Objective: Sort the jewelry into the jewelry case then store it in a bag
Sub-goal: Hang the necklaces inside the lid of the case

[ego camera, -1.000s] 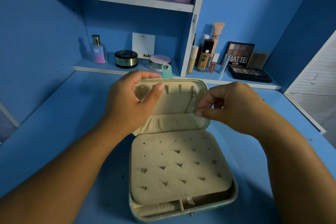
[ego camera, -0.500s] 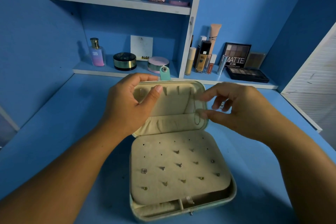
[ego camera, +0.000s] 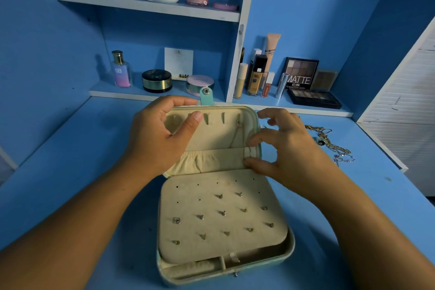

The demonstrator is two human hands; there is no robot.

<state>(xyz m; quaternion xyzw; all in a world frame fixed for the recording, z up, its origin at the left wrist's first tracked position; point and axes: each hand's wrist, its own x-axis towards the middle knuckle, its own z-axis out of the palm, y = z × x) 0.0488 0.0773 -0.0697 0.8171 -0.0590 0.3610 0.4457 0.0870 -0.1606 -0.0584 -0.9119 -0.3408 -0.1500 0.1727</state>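
A mint jewelry case (ego camera: 290, 249) lies open on the blue table, its cream stud panel (ego camera: 188, 252) carrying several earrings (ego camera: 222, 213). My left hand (ego camera: 154, 140) grips the upright lid (ego camera: 219, 135), thumb on the inner lining and fingers over the top edge. A thin chain (ego camera: 236, 133) hangs from the rightmost hook down to the elastic pocket (ego camera: 211, 158). My right hand (ego camera: 290, 149) sits at the lid's right edge, fingers spread, thumb and forefinger touching the pocket's end. Loose necklaces (ego camera: 330, 142) lie on the table behind that hand.
Shelves at the back hold a perfume bottle (ego camera: 121, 69), round compacts (ego camera: 157, 80), foundation tubes (ego camera: 256, 75) and eyeshadow palettes (ego camera: 313, 99). A white slatted panel (ego camera: 404, 110) stands at the right. The case's teal snap tab (ego camera: 206, 96) sticks up above the lid.
My right hand's pinch at the lid's right side has loosened and its fingers have spread. It shifted slightly right and down, uncovering the loose necklaces. My left hand keeps its grip.
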